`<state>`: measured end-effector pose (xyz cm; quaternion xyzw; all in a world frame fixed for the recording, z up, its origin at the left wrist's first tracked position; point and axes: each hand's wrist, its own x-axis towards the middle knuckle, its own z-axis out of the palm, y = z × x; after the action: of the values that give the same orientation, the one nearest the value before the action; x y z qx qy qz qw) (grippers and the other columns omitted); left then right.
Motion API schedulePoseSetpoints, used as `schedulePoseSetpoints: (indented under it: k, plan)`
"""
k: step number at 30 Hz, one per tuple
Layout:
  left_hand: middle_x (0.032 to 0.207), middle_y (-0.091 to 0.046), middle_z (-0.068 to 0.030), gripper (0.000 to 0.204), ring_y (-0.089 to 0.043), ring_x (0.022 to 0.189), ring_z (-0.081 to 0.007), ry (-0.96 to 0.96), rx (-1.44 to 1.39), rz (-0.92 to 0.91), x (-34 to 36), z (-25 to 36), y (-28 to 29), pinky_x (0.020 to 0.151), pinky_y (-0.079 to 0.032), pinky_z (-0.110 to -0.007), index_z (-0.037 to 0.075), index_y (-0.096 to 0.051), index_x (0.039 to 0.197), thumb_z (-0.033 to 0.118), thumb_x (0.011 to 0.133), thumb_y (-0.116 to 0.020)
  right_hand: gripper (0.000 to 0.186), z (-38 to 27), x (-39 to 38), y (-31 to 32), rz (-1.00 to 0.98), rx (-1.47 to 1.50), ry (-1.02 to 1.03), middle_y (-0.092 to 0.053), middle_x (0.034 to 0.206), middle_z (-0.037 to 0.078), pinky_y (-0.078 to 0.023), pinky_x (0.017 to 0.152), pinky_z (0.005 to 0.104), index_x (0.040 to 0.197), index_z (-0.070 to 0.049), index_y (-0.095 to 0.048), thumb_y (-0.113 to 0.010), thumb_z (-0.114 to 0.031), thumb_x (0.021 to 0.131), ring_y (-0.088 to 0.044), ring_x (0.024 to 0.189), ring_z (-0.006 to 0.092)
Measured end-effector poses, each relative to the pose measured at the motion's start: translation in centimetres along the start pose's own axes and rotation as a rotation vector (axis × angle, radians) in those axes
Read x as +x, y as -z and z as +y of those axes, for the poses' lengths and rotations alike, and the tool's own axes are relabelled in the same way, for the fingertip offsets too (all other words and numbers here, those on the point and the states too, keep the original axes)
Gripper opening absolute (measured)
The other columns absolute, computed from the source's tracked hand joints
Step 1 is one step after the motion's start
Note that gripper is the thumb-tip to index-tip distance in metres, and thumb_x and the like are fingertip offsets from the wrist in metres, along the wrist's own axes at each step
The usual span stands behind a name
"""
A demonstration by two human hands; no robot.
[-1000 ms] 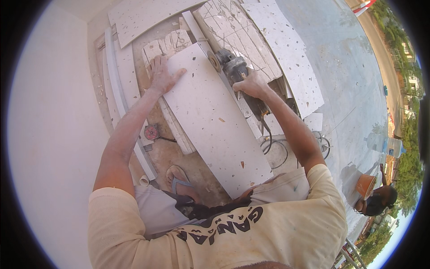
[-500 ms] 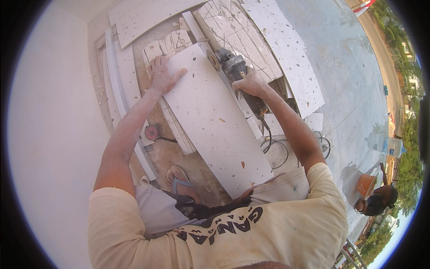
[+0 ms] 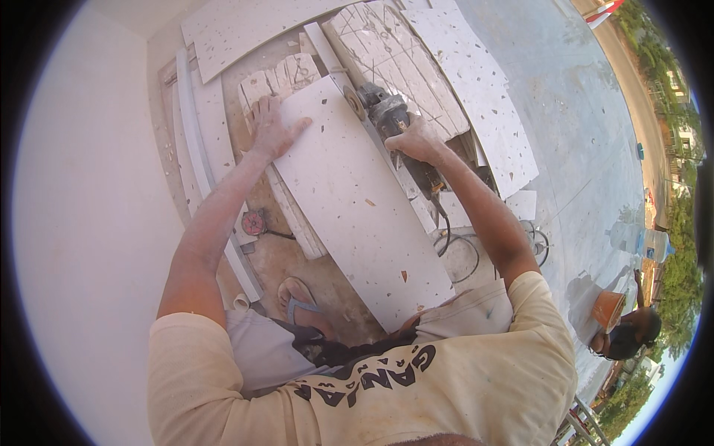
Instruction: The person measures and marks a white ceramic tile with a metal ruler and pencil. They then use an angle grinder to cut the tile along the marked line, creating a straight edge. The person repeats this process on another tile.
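Observation:
A long white speckled slab (image 3: 353,201) lies slanted across scored support blocks, its near end by my legs. My left hand (image 3: 275,132) rests on its far left edge with the fingers spread and the thumb on the top face. Wrapped round the body of a dark angle grinder (image 3: 391,117), my right hand (image 3: 416,140) is at the slab's right side. The grinder's round disc (image 3: 355,102) stands on edge along the slab's right edge; whether it touches cannot be made out. From the grinder's rear end a black cord (image 3: 444,219) runs down.
Scored whitish blocks (image 3: 394,63) and another speckled slab (image 3: 476,89) lie beyond the grinder. Long strips (image 3: 195,134) lie along the left wall. A red round object (image 3: 253,221) with a cord sits near my sandalled foot (image 3: 301,301). At right are an orange bucket (image 3: 608,309) and a person (image 3: 632,334).
Almost nothing differs. The slab, my hands and the grinder sit very slightly lower in the picture, along with the surroundings; both hands keep their hold.

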<state>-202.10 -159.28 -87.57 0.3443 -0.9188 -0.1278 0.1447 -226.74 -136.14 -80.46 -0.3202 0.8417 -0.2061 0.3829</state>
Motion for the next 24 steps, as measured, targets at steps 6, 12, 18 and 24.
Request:
schedulePoseSetpoints:
  k: [6,12,18,24]
  plan:
    - [0.132,-0.046,-0.0197,0.077,-0.039,0.128,-0.0377,0.003,0.035,-0.017,0.1,0.5,0.4,0.111,-0.03,-0.051,0.0,-0.052,0.131,0.053,0.083,-0.078,0.082,0.3,0.6,-0.1,0.019,0.005,0.031,-0.071,0.104,0.027,-0.057,0.086,0.0379,0.128,0.016,-0.054,-0.078,-0.029,0.064,-0.072,0.098,0.0331]
    - [0.13,-0.046,-0.0204,0.076,-0.04,0.126,-0.0385,-0.023,0.019,0.025,0.0,-0.2,-0.2,0.11,-0.032,-0.051,-0.001,-0.05,0.13,0.051,0.082,-0.079,0.083,-0.4,0.7,0.0,0.014,-0.008,0.006,-0.071,0.103,0.027,-0.057,0.085,0.0381,0.128,0.017,-0.051,-0.079,-0.029,0.064,-0.071,0.097,0.0337]
    - [0.129,-0.046,-0.0216,0.075,-0.04,0.125,-0.0394,-0.048,-0.009,0.032,0.1,-0.2,-0.2,0.11,-0.033,-0.051,-0.002,-0.05,0.13,0.048,0.082,-0.08,0.084,-0.2,1.0,-0.1,0.016,0.016,-0.012,-0.071,0.107,0.024,-0.056,0.086,0.0383,0.133,0.011,-0.053,-0.08,-0.03,0.065,-0.071,0.096,0.0316]
    - [0.129,-0.046,-0.0223,0.076,-0.04,0.125,-0.0397,-0.04,-0.004,0.031,0.0,-0.1,-0.1,0.11,-0.033,-0.051,-0.003,-0.05,0.13,0.048,0.082,-0.08,0.084,-0.5,1.2,-0.2,0.025,0.02,0.004,-0.07,0.108,0.025,-0.057,0.086,0.0379,0.132,0.012,-0.053,-0.08,-0.028,0.063,-0.071,0.097,0.0328]
